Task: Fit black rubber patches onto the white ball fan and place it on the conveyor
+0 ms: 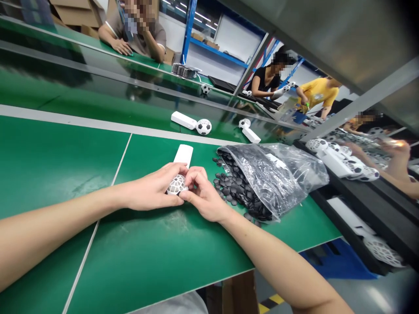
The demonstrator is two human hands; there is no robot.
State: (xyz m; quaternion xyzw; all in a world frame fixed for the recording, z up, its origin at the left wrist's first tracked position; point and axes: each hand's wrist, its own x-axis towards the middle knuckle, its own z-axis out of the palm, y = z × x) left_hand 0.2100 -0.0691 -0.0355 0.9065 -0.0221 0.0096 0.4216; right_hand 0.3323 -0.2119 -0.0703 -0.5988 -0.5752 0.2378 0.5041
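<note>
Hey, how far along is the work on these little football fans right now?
Done: two finished fans lie on the conveyor belt. In hand: the left hand steadies a white fan while the right hand works at its round head. Left: the plastic bag is full of black pieces, and more fans wait alongside.

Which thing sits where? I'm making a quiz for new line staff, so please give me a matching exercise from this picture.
Things:
1. fan with ball-shaped head
2. black discs
3. finished fans
4. clear plastic bag

Places:
A. on the black tray at right
B. lying open on the green table
C. between left hand and right hand
D. spilling from the bag's mouth

Pairs: 1-C, 2-D, 3-A, 4-B
</note>
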